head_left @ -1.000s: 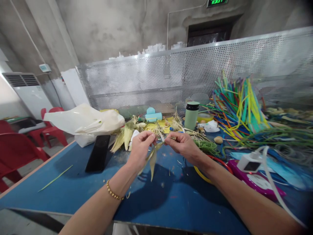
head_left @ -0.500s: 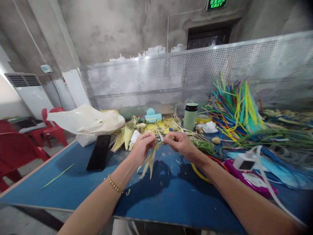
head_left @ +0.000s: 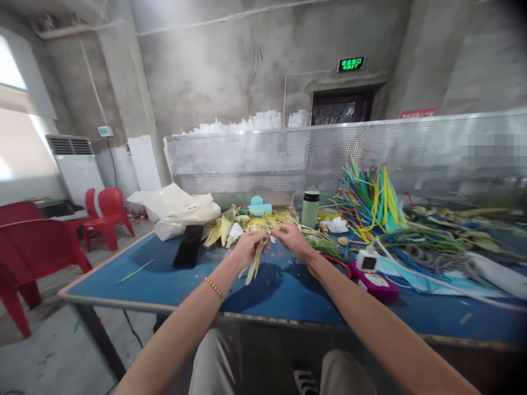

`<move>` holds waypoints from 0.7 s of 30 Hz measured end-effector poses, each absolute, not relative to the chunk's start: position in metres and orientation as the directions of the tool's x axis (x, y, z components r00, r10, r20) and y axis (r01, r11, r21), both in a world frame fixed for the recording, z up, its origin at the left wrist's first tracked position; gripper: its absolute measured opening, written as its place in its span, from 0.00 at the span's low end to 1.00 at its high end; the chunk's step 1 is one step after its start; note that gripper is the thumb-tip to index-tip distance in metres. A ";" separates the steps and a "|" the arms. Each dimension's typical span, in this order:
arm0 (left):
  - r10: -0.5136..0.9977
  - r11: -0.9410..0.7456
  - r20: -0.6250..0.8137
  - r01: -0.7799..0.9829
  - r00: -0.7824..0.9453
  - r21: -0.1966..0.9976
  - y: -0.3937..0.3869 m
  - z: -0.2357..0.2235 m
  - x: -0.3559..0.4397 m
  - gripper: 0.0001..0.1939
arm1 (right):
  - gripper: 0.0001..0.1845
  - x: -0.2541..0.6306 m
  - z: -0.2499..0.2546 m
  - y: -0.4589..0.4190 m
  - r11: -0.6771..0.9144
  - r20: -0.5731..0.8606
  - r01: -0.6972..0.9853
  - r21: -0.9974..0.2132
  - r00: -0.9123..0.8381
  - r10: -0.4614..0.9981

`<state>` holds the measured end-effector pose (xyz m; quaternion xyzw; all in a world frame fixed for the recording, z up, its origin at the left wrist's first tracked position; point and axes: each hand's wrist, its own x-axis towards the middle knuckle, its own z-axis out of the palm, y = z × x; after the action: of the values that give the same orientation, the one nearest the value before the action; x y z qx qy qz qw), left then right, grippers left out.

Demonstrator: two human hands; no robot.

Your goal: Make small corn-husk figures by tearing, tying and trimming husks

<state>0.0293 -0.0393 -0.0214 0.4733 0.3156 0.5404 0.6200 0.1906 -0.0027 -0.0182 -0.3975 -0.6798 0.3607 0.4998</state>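
on my feed: left hand (head_left: pixel 249 246), fingers pinching dry leaf (head_left: pixel 256 265), seemingly to steady it; right hand (head_left: pixel 291 239), beside, fingertips pressed together, on what i cannot tell.

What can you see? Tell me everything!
table: 1, blue, middle
husk strips: some, pale, middle
husk pile: 1, yellowish, behind them
bag: 1, white, back left
phone: 1, black, before the bag
thin strip: 1, green, table's left
tube: 1, light blue, back middle
bottle: 1, green, right of the tube
straps: many, multicoloured, right of the bottle
box: 1, purple, table's right
charger: 1, white, on the box
chairs: at least 2, red, left
air conditioner: 1, white, behind the chairs
panel: 1, silver, behind the table
door: 1, dark, far back
exit sign: 1, green, above the door
knees: 2, grey, below the table
left hand: 1, bare, holding husk strips
right hand: 1, bare, beside it
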 end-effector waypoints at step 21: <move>0.966 0.091 -0.029 -0.233 0.258 0.968 -0.011 -0.028 0.045 0.06 | 0.24 0.192 -0.043 0.004 0.407 0.388 0.135 -0.904 -0.145 0.910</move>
<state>0.0449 -0.0105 -0.0279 0.4792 0.3822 0.4742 0.6320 0.1922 0.0038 -0.0431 -0.3970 -0.6582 0.3730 0.5197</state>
